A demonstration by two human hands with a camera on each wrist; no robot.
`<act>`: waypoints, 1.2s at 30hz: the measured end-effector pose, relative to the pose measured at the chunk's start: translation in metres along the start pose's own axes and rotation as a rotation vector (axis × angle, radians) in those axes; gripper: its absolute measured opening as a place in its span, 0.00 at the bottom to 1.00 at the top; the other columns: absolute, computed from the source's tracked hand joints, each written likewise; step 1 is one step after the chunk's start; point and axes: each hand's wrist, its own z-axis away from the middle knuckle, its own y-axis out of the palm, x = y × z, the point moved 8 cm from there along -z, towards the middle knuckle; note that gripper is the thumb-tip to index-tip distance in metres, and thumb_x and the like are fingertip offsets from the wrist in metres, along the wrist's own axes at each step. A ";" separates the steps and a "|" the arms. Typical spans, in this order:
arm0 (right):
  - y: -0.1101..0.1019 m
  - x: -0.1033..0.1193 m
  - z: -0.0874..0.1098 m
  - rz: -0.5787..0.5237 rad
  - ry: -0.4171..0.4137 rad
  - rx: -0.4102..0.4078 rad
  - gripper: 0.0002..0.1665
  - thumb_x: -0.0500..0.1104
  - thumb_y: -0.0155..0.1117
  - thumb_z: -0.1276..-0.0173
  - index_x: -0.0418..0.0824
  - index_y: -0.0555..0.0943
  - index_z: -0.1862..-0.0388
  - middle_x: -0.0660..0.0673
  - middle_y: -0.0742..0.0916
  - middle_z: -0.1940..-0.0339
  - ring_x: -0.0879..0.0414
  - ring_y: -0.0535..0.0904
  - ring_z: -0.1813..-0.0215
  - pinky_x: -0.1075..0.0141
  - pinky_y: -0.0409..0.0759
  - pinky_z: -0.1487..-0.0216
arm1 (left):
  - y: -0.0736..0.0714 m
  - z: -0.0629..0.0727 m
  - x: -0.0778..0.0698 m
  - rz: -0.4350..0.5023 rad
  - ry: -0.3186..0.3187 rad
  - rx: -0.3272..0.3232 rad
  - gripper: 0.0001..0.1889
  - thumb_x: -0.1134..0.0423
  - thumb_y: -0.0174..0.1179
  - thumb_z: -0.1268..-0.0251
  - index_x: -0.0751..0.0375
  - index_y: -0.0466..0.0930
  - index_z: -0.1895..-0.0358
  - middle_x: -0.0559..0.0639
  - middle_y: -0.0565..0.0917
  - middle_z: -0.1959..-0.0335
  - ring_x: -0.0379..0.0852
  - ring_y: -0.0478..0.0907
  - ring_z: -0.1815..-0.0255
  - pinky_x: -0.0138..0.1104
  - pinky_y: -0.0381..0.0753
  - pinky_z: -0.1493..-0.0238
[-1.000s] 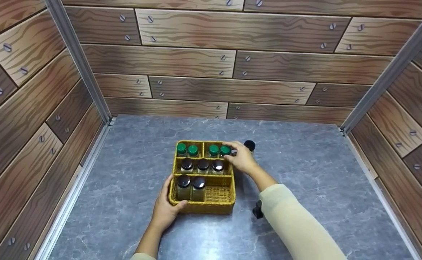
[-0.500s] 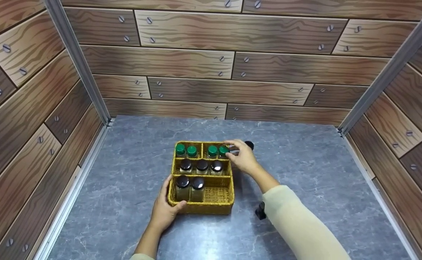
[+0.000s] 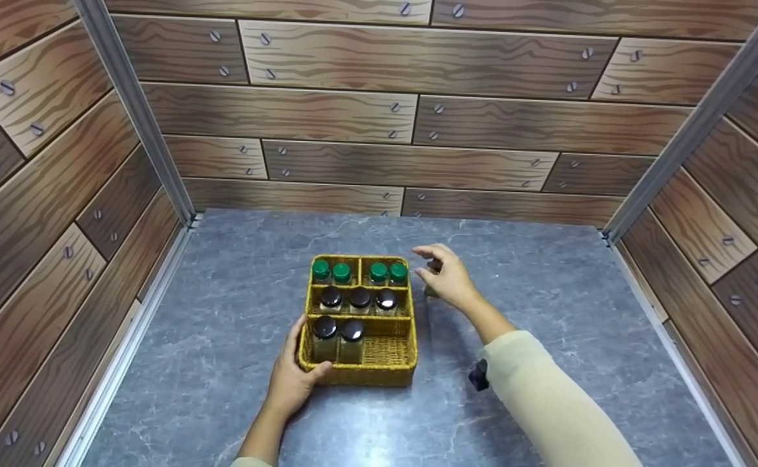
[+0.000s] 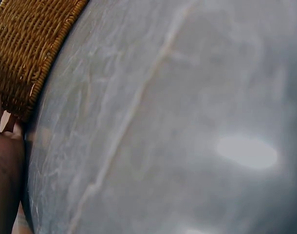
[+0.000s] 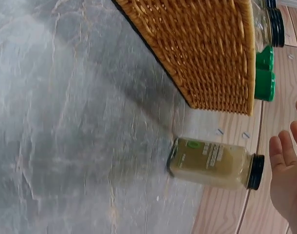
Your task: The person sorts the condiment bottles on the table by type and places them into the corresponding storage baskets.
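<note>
A yellow-brown wicker basket (image 3: pixel 369 376) with compartments stands on the table. My left hand (image 3: pixel 291 379) grips its front left corner, thumb at the front and fingers along the left side. Small jars with green lids (image 3: pixel 341 272) stand in the two back compartments, and three black-lidded jars (image 3: pixel 360 299) fill the middle row. Two taller black-lidded jars (image 3: pixel 351 350) occupy the left of the front compartment. Right of the basket, a glass jar (image 5: pixel 212 163) of pale powder stands upright on the table. My right hand (image 3: pixel 451 279) hovers by its black lid, fingers spread and holding nothing.
The grey marbled tabletop (image 3: pixel 547 311) spreads around the basket. Wood-patterned panels (image 3: pixel 327 110) wall in the back and both sides, with metal posts (image 3: pixel 135 104) at the corners.
My right hand has left the green-lidded jar at the basket's back right and moved right, over the standing black-lidded jar. My left hand keeps its grip on the basket.
</note>
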 end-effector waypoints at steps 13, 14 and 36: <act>-0.028 -0.018 -0.003 0.104 0.035 -0.050 0.26 0.28 0.74 0.32 0.31 0.84 0.35 0.30 0.85 0.35 0.32 0.81 0.31 0.42 0.76 0.23 | 0.001 -0.001 0.001 0.013 -0.016 0.010 0.58 0.54 0.84 0.47 0.46 0.58 0.13 0.64 0.70 0.17 0.67 0.70 0.19 0.59 0.66 0.19; -0.029 -0.020 -0.003 0.090 0.042 -0.053 0.26 0.28 0.74 0.32 0.30 0.84 0.35 0.30 0.85 0.35 0.31 0.82 0.31 0.42 0.77 0.23 | 0.001 -0.001 0.002 0.016 -0.017 0.009 0.59 0.55 0.84 0.47 0.46 0.58 0.13 0.64 0.70 0.17 0.67 0.70 0.19 0.59 0.66 0.19; -0.021 -0.066 -0.001 0.192 0.257 -0.020 0.30 0.36 0.72 0.26 0.33 0.79 0.27 0.25 0.82 0.28 0.29 0.80 0.27 0.40 0.77 0.24 | 0.000 -0.001 0.001 0.009 0.007 0.012 0.58 0.54 0.84 0.46 0.45 0.58 0.13 0.63 0.72 0.19 0.65 0.74 0.22 0.58 0.70 0.22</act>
